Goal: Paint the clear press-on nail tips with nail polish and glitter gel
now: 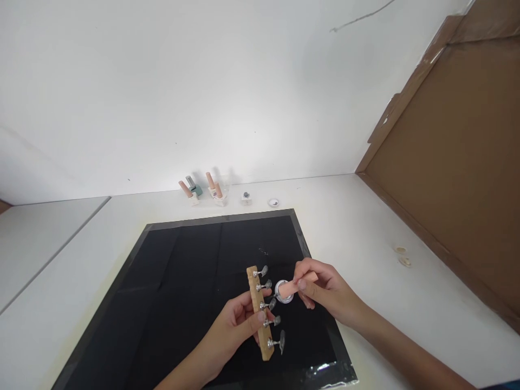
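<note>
My left hand [244,319] grips a wooden nail display stand [266,346], tilted nearly upright over the black mat. Several metal posts stick out from its right side, each bearing a dark grey false nail [282,342]. My right hand [323,284] pinches a nail polish brush [289,289] by its peach cap handle. The dark brush tip points left at the middle false nail; whether they touch I cannot tell. Behind the handle shows a small round silver-white dish [278,286], partly hidden by the brush.
The black mat [182,303] lies on a white table against a white wall. At the back stand several nail polish bottles [219,200], a small clear jar [246,198] and a round white lid [273,202]. Two beige discs [402,255] lie right, beside a brown cardboard panel [455,179].
</note>
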`<action>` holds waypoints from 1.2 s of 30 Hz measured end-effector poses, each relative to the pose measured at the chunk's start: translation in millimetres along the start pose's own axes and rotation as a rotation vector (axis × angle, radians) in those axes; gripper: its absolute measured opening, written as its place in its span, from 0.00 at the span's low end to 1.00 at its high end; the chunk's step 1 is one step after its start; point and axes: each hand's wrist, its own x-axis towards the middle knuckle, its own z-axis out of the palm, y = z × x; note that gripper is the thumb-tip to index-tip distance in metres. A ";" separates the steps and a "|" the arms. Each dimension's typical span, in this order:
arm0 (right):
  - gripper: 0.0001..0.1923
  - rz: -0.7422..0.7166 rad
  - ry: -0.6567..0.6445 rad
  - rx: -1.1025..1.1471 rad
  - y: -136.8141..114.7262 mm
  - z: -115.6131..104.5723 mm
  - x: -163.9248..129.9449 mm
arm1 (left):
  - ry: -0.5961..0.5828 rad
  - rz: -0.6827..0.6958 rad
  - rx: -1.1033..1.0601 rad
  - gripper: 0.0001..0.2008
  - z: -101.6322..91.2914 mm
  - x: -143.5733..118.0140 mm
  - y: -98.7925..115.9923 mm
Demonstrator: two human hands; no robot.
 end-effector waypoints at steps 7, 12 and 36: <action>0.16 0.016 0.008 -0.030 -1.3 -0.5 0.0 | 0.026 0.033 0.086 0.35 0.1 -1.2 0.4; 0.15 0.032 0.012 -0.061 -2.2 -1.3 -1.5 | 0.042 0.043 0.086 0.33 -0.7 -0.9 -1.6; 0.16 0.038 0.021 -0.181 -14.3 7.3 -1.1 | -0.031 0.002 0.027 0.33 2.0 -3.3 1.9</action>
